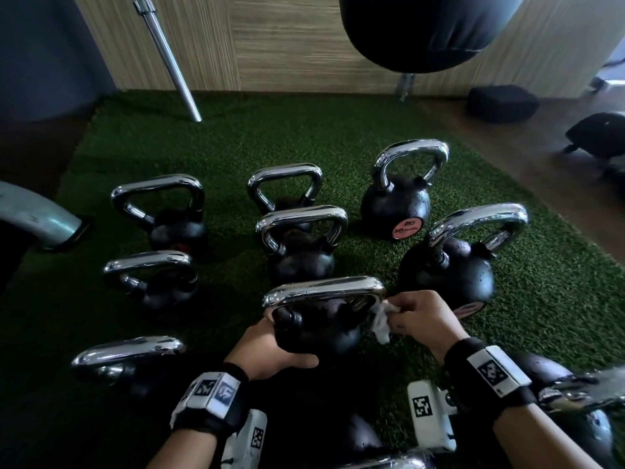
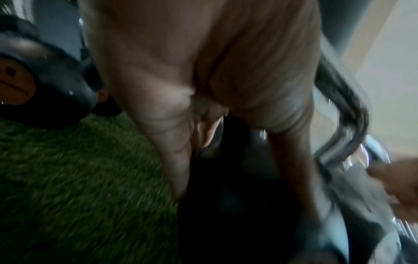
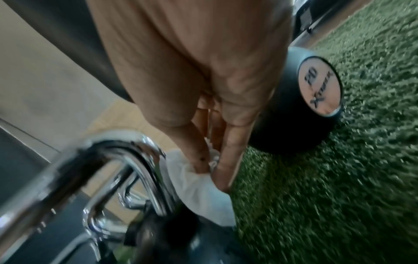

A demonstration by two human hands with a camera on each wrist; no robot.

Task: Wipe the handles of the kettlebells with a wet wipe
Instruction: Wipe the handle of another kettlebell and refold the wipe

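Note:
Several black kettlebells with chrome handles stand on green turf. My left hand (image 1: 270,346) grips the black body of the nearest kettlebell (image 1: 318,330), thumb along its near side and fingers at the handle's left base. Its chrome handle (image 1: 324,291) runs left to right. My right hand (image 1: 416,316) pinches a crumpled white wet wipe (image 1: 380,321) against the handle's right corner. In the right wrist view the wipe (image 3: 196,185) sits between fingers and the chrome handle (image 3: 135,160). The left wrist view is blurred: palm (image 2: 192,80), dark kettlebell body (image 2: 230,205).
Other kettlebells stand behind (image 1: 301,245), right (image 1: 449,265) and left (image 1: 152,282). A steel barbell (image 1: 169,59) leans on the wooden wall. A black punching bag (image 1: 426,25) hangs above. Green turf (image 1: 236,137) ends at wooden floor (image 1: 558,177) on the right.

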